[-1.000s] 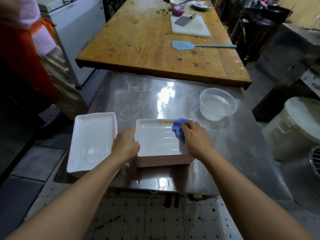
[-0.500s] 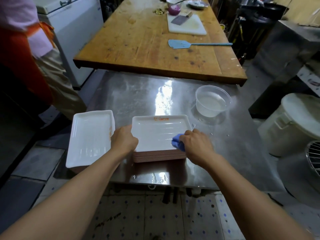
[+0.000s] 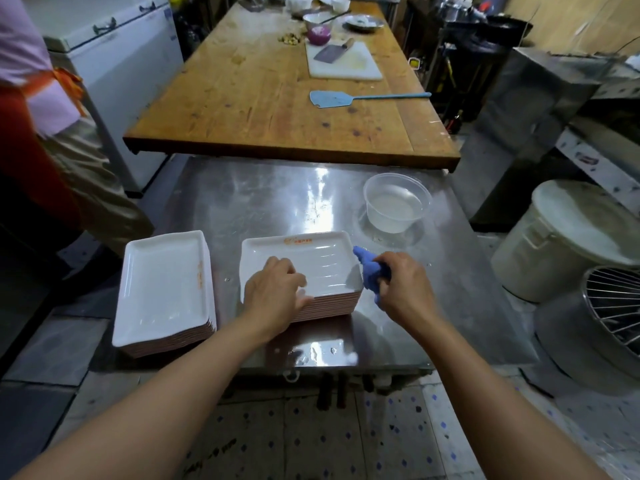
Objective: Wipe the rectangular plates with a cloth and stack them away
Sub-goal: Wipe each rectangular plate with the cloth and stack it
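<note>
Fingers of left hand (image 3: 275, 292) curled over near-left edge of top plate (image 3: 304, 263) on the centre stack. Right hand (image 3: 403, 284) grips blue cloth (image 3: 369, 268), just off the stack's right edge. Second stack (image 3: 162, 289) left, both on steel desk (image 3: 263, 202).

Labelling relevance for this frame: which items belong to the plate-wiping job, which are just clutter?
Job:
- blue cloth, gripped by right hand
- top plate of the middle stack, left hand on its near edge
- left plate stack

Lying about:
- clear tub of water (perhaps for the cloth)
- cleaver on cutting board
- blue spatula
- lidded bucket
</note>
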